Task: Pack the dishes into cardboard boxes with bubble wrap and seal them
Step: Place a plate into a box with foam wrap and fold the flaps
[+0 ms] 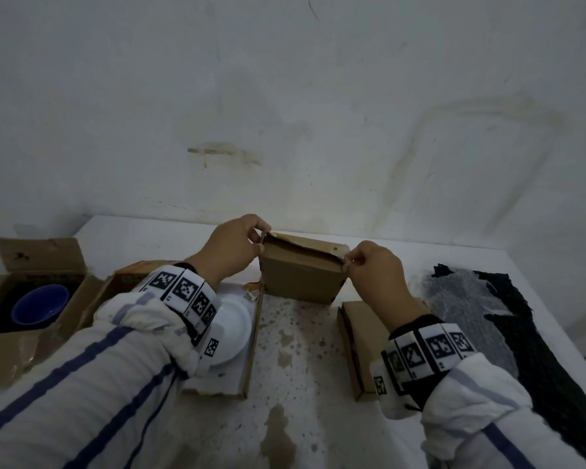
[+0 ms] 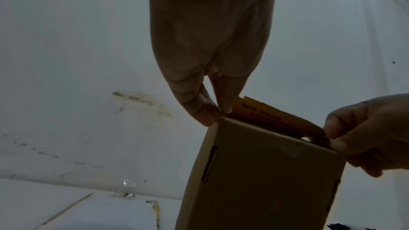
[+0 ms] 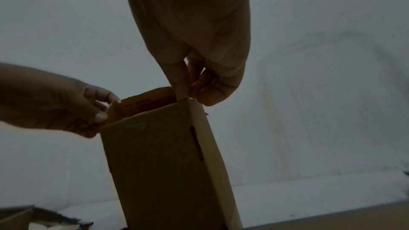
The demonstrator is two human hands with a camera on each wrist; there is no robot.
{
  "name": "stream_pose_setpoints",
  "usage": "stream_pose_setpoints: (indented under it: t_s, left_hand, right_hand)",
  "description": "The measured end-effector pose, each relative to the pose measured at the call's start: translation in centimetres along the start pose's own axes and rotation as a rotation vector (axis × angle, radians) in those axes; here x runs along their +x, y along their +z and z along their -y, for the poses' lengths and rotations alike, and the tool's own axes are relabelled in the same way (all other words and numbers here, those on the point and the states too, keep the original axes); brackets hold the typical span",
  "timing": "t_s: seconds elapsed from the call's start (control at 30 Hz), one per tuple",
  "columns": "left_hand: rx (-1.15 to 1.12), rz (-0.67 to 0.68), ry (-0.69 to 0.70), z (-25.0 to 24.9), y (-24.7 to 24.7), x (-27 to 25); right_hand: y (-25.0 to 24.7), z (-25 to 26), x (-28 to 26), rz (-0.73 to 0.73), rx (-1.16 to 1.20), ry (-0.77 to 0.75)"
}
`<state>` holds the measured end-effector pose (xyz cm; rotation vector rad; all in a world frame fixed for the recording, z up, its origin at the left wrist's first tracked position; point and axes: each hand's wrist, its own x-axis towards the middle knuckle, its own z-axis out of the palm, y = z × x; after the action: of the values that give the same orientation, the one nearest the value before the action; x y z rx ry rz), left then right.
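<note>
The small brown cardboard box (image 1: 301,275) stands on its edge at the far middle of the speckled white table (image 1: 295,350), directly ahead of you and between your two hands, with its long axis running left to right across your view. Your left hand (image 1: 232,247) pinches the top left corner of it between thumb and fingertips (image 2: 207,111), the other fingers curled in; your right hand (image 1: 374,270) pinches the top right corner in the same way, thumb and forefinger closed on the cardboard edge. Both hands sit equally near, one at each end of the top opening, so whatever you do next with that opening, I judge, will be a matched move of both ends along that left-right line.

Inside the top, a yellow-orange printed flap (image 2: 263,111) shows behind the brown front wall. On it you can read "kitchen scale", seen upside down from the left wrist; a larger red word beside it is too dark to make out.

To your left a white round plate (image 1: 234,328) lies in a shallow open cardboard tray (image 1: 251,350), partly hidden by your sleeve, with a small label near it whose print is too small to read. Further left a blue bowl (image 1: 39,304) sits in an open brown carton (image 1: 41,258). A flat closed brown box (image 1: 362,336) lies just under your right wrist, and a sheet of bubble wrap (image 1: 467,306) with dark material (image 1: 535,333) lies at your right.
</note>
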<state>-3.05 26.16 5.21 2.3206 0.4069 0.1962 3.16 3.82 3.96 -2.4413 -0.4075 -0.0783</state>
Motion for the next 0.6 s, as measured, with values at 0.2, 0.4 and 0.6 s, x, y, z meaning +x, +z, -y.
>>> stream_pose_setpoints:
  t_s: [0.2, 0.4, 0.6]
  left_hand:
    - [-0.120, -0.063, -0.040, -0.13, 0.49, -0.46]
    - [-0.183, -0.090, -0.035, -0.07, 0.63, -0.30]
    - [0.043, -0.120, 0.042, -0.03, 0.78, 0.19]
  right_hand:
    - [0.53, -0.52, 0.24, -0.013, 0.119, 0.058]
    - [0.75, -0.48, 0.30, -0.050, 0.082, 0.042]
    - [0.69, -0.38, 0.49, -0.048, 0.053, 0.020]
